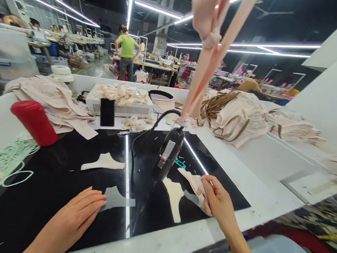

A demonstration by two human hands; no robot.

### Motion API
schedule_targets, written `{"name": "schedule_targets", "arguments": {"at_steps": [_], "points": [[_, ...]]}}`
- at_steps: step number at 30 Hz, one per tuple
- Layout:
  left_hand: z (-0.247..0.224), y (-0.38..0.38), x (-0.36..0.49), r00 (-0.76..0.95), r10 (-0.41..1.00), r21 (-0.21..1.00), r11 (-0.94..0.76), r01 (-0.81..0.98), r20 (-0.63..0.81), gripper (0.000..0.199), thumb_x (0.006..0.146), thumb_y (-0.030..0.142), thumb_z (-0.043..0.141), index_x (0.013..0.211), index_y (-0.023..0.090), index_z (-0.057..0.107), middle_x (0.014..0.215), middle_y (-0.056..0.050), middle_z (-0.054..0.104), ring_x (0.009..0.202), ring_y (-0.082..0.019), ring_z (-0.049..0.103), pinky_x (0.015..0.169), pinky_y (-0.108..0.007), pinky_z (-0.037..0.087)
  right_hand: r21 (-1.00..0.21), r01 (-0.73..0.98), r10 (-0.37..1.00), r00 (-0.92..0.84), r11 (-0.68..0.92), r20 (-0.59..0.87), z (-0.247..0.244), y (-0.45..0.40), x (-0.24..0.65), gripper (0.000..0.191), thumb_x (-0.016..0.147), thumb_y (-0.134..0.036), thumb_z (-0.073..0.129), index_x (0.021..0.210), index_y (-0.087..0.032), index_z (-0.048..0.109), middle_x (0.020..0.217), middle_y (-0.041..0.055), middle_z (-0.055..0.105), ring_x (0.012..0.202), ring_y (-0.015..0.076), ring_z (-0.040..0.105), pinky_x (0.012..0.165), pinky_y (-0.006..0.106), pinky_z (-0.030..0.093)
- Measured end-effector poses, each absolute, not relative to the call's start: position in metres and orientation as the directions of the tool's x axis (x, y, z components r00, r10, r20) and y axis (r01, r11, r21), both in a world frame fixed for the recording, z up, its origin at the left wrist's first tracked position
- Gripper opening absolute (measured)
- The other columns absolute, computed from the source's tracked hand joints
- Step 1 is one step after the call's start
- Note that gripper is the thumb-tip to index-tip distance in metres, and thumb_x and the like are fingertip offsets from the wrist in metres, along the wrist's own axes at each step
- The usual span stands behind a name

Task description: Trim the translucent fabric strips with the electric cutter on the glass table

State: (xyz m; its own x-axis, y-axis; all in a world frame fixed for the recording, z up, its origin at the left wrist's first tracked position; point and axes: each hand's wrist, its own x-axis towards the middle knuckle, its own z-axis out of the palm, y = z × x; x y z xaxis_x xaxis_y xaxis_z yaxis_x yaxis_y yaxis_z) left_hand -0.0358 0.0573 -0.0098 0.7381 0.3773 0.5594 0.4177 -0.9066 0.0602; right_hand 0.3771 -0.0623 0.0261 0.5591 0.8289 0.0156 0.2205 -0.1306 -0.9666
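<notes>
My left hand [74,214] lies on the black sheet [52,185], fingers stretched out, with their tips on the edge of a grey translucent cut piece [117,200]. Pinched in my right hand [217,199] is a pale pink fabric piece [190,179], partly hidden by the fingers. Under it another grey translucent piece [192,198] shows. Between the hands lies a cream fabric piece [175,198], and a similar cream piece [104,162] is farther back on the left. A black handheld tool [170,154] hangs above the sheet from pink fabric strips [204,64].
A red cup-like container [34,122] and pale green cord [13,156] occupy the left. Behind are a phone-like black slab [107,112] and a white basket [120,110] of fabric scraps. Garments with brown straps [233,115] are piled back right. A person [127,50] stands beyond.
</notes>
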Motion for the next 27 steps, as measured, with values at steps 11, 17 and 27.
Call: {"name": "schedule_targets", "arguments": {"at_steps": [11, 17, 27], "points": [[0.014, 0.044, -0.014, 0.792, 0.228, -0.017, -0.957, 0.288, 0.567, 0.026, 0.103, 0.026, 0.049, 0.118, 0.021, 0.07, 0.116, -0.001, 0.074, 0.116, -0.015, 0.067, 0.118, -0.031, 0.042, -0.99, 0.097, 0.811, 0.584, -0.106, -0.03, 0.012, -0.057, 0.385, 0.048, 0.08, -0.069, 0.064, 0.095, -0.024, 0.052, 0.086, 0.0011, 0.069, 0.053, 0.0154, 0.067, 0.033, 0.02, 0.047], [0.027, 0.008, 0.063, 0.815, 0.087, 0.056, -0.996, 0.068, 0.573, 0.03, 0.102, 0.011, 0.042, 0.112, 0.019, 0.069, 0.111, -0.002, 0.075, 0.112, -0.014, 0.067, 0.118, -0.031, 0.04, -0.998, 0.046, 0.791, 0.611, -0.042, -0.005, 0.008, -0.059, 0.385, 0.047, 0.083, -0.068, 0.062, 0.096, -0.024, 0.051, 0.089, 0.0015, 0.067, 0.055, 0.0123, 0.064, 0.033, 0.017, 0.045], [0.006, -0.001, 0.207, 0.907, 0.078, 0.085, -0.995, 0.047, 0.413, 0.026, 0.102, 0.014, 0.044, 0.119, 0.017, 0.064, 0.133, -0.008, 0.066, 0.132, -0.023, 0.055, 0.113, -0.042, 0.041, -0.996, -0.073, 0.798, 0.602, 0.043, -0.01, 0.007, -0.06, 0.382, 0.048, 0.083, -0.065, 0.066, 0.099, -0.023, 0.05, 0.091, 0.0016, 0.067, 0.053, 0.0108, 0.062, 0.034, 0.017, 0.046]]}}
